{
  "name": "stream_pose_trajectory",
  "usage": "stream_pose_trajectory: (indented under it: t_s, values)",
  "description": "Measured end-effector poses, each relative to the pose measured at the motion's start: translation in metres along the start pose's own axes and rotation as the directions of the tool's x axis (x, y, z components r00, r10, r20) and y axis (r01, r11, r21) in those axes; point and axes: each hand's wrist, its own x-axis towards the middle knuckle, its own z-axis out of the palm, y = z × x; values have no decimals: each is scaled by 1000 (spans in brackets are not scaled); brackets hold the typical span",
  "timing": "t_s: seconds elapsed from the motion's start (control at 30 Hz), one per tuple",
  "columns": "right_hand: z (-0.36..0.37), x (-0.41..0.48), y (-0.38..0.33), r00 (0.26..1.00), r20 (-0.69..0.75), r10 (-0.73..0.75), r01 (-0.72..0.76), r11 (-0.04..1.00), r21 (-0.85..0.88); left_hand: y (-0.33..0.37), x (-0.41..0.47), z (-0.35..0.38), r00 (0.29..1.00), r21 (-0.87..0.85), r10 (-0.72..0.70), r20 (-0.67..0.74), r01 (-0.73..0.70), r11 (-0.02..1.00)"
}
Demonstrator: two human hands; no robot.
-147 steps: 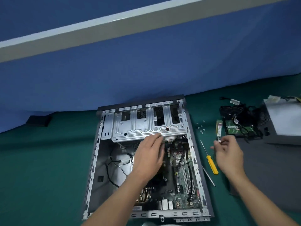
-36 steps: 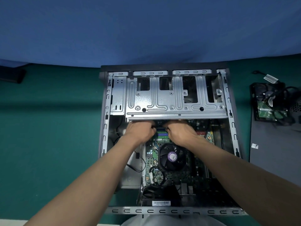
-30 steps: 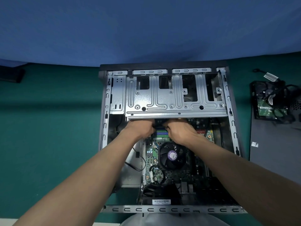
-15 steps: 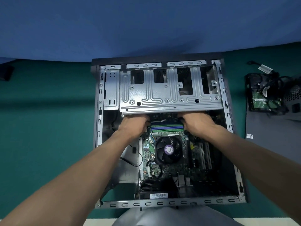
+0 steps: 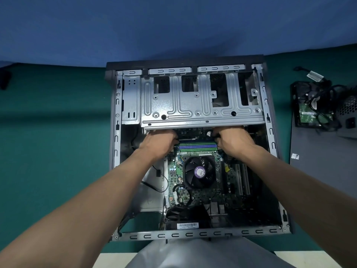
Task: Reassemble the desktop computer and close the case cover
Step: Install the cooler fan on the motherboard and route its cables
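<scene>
My left hand (image 5: 160,144) and right hand (image 5: 232,141) sit at opposite ends of the green-and-blue memory strips (image 5: 197,146), just under the silver stamped-metal drive cage (image 5: 193,105). Their fingers curl downward with the tips hidden, so I cannot tell what either grips. The open grey steel computer case (image 5: 116,132) lies flat mid-table on the green mat (image 5: 48,151). The dark grey flat case cover (image 5: 318,180) lies beside it, at the table's right edge.
</scene>
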Motion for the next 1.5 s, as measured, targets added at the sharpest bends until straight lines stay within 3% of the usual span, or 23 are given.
stream_pose_trajectory:
  t_s: [0.5,0.83,1.17,1.5]
  values:
    - [10,-4,-7,995,-39,93,-90,993,80,9,2,4,998,18,-60,-3,60,998]
    - [16,-7,-9,985,-86,152,-138,979,147,19,-7,9,976,34,-219,-7,219,975]
    - [18,-9,-14,976,-83,202,-190,973,129,22,-6,4,983,81,-184,-6,183,980]
    - [22,-6,-9,980,-128,152,-140,985,102,21,-7,1,989,93,-150,18,148,985]
